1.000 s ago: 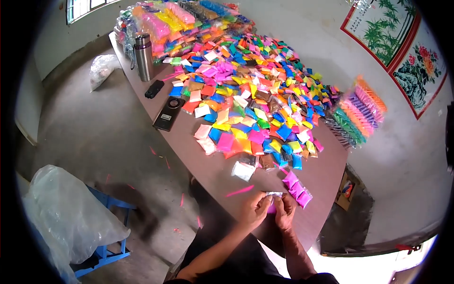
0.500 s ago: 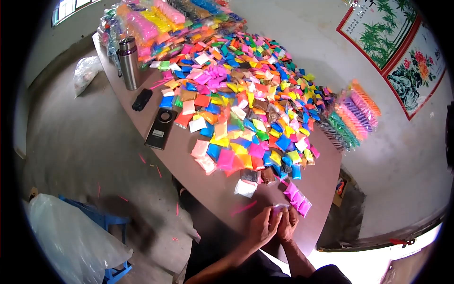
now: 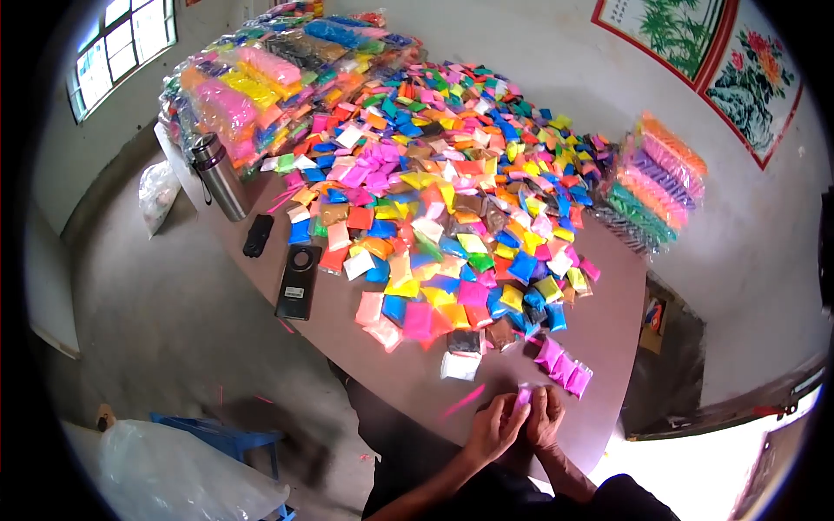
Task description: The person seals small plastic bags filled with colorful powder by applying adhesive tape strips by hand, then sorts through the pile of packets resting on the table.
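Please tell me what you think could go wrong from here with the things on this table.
The phone lies close to the edge of the table, so a bump could send it to the floor. The metal bottle also stands near the edge and might tip if knocked. The small pink packet between the left hand and right hand could slip.
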### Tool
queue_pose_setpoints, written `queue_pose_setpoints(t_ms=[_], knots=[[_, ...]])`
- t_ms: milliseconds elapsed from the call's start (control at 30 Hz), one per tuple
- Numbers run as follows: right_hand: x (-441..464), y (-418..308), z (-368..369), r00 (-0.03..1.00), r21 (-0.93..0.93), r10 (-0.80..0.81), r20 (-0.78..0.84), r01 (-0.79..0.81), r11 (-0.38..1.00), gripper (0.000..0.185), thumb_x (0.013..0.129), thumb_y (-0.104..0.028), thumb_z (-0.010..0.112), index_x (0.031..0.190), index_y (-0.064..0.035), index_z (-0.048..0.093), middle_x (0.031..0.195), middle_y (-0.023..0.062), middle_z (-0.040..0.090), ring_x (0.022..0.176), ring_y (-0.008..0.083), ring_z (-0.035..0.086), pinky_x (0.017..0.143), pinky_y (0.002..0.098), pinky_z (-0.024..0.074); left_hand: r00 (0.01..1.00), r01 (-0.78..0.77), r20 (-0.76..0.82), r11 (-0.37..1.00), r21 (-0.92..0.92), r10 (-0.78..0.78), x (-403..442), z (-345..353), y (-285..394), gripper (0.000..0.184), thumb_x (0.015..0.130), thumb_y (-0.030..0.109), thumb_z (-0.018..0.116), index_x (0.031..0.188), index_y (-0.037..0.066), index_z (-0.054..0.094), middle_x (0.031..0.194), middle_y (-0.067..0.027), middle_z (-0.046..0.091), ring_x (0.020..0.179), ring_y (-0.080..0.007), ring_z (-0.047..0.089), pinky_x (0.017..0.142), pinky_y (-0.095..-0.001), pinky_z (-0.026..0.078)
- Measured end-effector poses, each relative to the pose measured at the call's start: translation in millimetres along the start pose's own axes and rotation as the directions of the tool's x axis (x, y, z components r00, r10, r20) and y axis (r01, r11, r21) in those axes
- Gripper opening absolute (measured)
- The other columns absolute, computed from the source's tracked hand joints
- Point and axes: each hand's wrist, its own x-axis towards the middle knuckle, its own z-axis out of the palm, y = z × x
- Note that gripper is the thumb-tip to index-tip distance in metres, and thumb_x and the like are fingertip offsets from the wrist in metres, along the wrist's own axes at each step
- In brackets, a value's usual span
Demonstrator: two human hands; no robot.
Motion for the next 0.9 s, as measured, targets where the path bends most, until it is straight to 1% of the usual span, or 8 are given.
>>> queue_pose_setpoints(t_ms=[133,267,333,433,600,733,800,900], knots=[[-2.9,16.9,2.8,0.999,0.076,0.028,-0.017,-0.027,0.997,0.030,0.109,-0.024,0.053,0.087,-0.0031,0.056,0.075,-0.0025,0.049,0.072,0.0088,0.044,0.061,0.0294,0.0387,0.999,-0.009,0.038,0.979,0.204,0.001,-1.6,-1.9,2.7,0.021,0.103,0.024,0.067,0.108,0.003,0.067,0.078,-0.0181,0.070,0.065,-0.0295,0.070,0.060,-0.0390,0.054],[-3.8,26.4,-4.4,0.993,0.053,0.064,0.103,-0.070,0.996,0.027,0.110,-0.024,0.051,0.094,-0.0019,0.056,0.080,-0.0031,0.049,0.075,0.0076,0.043,0.064,0.0275,0.0377,0.990,0.139,-0.026,0.990,0.030,-0.138,-8.2,3.3,-13.6,0.020,0.103,0.021,0.065,0.109,0.002,0.068,0.070,-0.0135,0.064,0.058,-0.0217,0.062,0.057,-0.0357,0.050],[-1.3,25.1,-8.1,0.987,0.042,0.020,0.161,-0.028,0.999,0.023,0.109,-0.019,0.051,0.095,-0.0022,0.056,0.081,-0.0038,0.049,0.077,0.0066,0.044,0.065,0.0266,0.0378,0.975,0.223,-0.021,0.975,-0.024,-0.223,-8.2,3.8,-12.5,0.019,0.102,0.019,0.068,0.109,0.001,0.069,0.074,-0.0067,0.067,0.064,-0.0141,0.062,0.059,-0.0321,0.049],[-2.6,41.7,-7.5,0.981,0.166,0.103,0.164,-0.130,0.977,0.023,0.105,-0.019,0.056,0.103,0.0025,0.064,0.083,0.0090,0.064,0.079,0.0159,0.057,0.071,0.0340,0.0489,0.964,0.263,0.021,0.948,-0.181,-0.264,-9.6,4.2,-13.0,0.021,0.102,0.018,0.070,0.112,0.000,0.068,0.087,-0.0009,0.069,0.075,-0.0080,0.061,0.064,-0.0275,0.049],[0.4,34.5,-3.2,0.986,0.275,0.093,0.140,-0.129,0.953,0.023,0.105,-0.020,0.061,0.104,0.0024,0.066,0.084,0.0067,0.065,0.080,0.0123,0.056,0.072,0.0330,0.0500,0.986,0.156,0.058,0.987,-0.019,-0.155,-2.0,1.1,13.2,0.025,0.101,0.014,0.070,0.120,-0.001,0.065,0.101,-0.0022,0.070,0.085,-0.0067,0.062,0.072,-0.0235,0.050],[0.0,37.7,-8.2,0.978,0.223,0.045,0.202,-0.091,0.971,0.017,0.106,-0.015,0.059,0.100,-0.0003,0.065,0.079,-0.0053,0.055,0.073,0.0043,0.047,0.061,0.0260,0.0420,0.940,0.330,0.074,0.942,0.052,-0.333,-0.2,-2.7,16.1,0.020,0.102,0.009,0.067,0.118,-0.002,0.065,0.102,-0.0037,0.071,0.088,-0.0080,0.064,0.078,-0.0252,0.053],[2.2,38.2,-8.9,0.981,0.223,0.030,0.190,-0.073,0.972,0.016,0.105,-0.013,0.060,0.096,-0.0001,0.064,0.074,-0.0054,0.052,0.069,0.0040,0.044,0.058,0.0261,0.0399,0.972,0.225,0.046,0.972,0.073,-0.229,-1.6,-1.1,12.8,0.019,0.102,0.007,0.066,0.119,-0.003,0.065,0.103,-0.0041,0.071,0.089,-0.0087,0.065,0.078,-0.0255,0.053],[3.9,38.4,-6.9,0.984,0.339,0.072,0.161,-0.124,0.933,0.020,0.102,-0.014,0.066,0.088,0.0006,0.064,0.066,-0.0018,0.048,0.063,0.0051,0.043,0.053,0.0273,0.0374,0.953,0.296,0.055,0.955,0.014,-0.296,-0.4,2.6,18.5,0.018,0.102,0.006,0.065,0.119,-0.002,0.066,0.105,-0.0034,0.071,0.093,-0.0088,0.064,0.082,-0.0253,0.052]])
